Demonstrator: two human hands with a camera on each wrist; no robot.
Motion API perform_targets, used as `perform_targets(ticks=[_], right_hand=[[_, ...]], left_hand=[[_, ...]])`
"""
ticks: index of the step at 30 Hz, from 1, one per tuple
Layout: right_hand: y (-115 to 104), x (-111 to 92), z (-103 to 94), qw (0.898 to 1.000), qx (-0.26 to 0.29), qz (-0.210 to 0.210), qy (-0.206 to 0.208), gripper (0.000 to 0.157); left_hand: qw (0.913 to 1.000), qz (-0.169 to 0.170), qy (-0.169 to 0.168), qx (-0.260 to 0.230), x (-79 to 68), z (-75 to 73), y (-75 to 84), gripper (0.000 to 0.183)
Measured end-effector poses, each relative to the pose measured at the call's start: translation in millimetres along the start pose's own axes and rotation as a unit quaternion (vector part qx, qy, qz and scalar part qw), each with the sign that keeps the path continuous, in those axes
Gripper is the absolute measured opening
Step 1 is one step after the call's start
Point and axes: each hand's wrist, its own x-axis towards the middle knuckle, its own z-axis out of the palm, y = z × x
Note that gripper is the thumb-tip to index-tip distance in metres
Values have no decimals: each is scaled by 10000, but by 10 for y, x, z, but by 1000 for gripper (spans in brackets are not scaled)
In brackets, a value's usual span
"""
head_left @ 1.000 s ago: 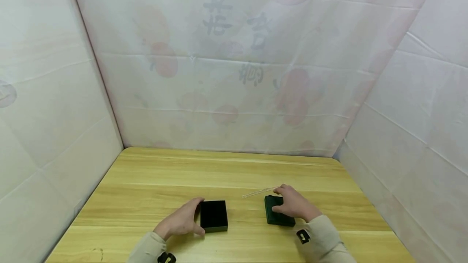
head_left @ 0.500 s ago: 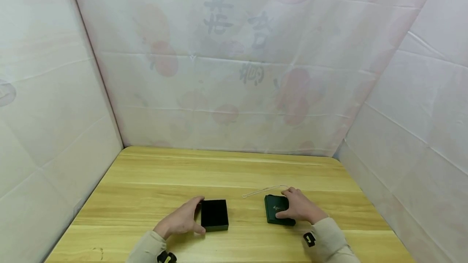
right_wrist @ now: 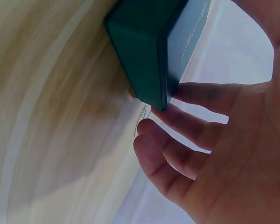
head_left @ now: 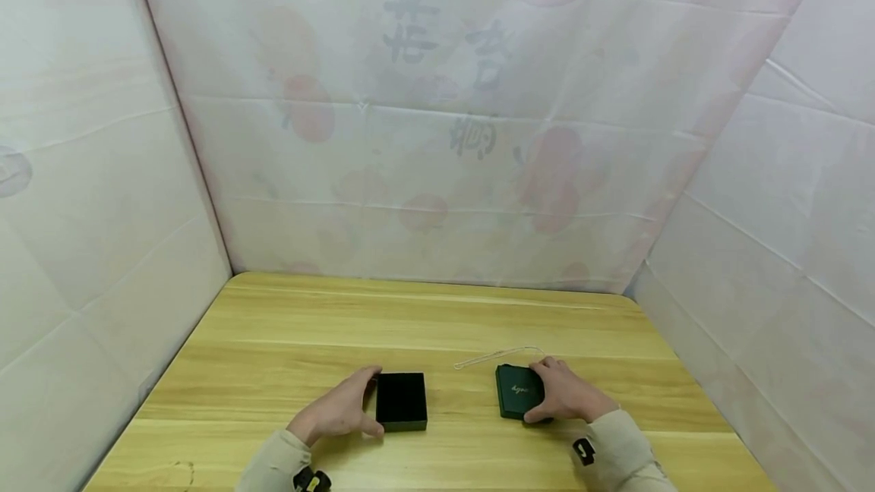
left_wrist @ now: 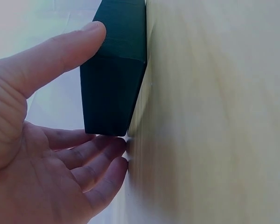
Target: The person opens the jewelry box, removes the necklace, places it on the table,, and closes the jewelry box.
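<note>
A small dark green box (head_left: 401, 401) with a black inside lies uncovered on the table, left of centre. My left hand (head_left: 335, 410) holds it at its left side, thumb at the near corner and fingers at the far one. In the left wrist view the thumb lies against the green wall of the box (left_wrist: 109, 93). To the right, a green box lid (head_left: 517, 389) with gold lettering lies flat on the table. My right hand (head_left: 574, 395) grips its right side between thumb and fingers. The right wrist view shows fingertips at a corner of the lid (right_wrist: 140, 51).
Just beyond the lid, a thin pale chain (head_left: 478, 361) is stretched out on the wood-grain table (head_left: 307, 325). Pale printed cloth (head_left: 424, 173) hangs behind the table and along both sides. A dark band sits at each sleeve cuff.
My right hand has slid rightward across the lid to its right side, uncovering the gold lettering. The lid, the box and my left hand have stayed nearly in place.
</note>
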Motion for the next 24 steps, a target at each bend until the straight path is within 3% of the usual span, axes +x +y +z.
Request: perform_targets(ticks=[8,24], right_hand=[[26,-2,-7,9998,19,-75,-163,102],[102,3,21,9998,-18,-196,-64,92]], left_hand=[[9999,56,-34,78,2,-3,-22,95],[9999,38,-73,115,9,-7,-20,94]])
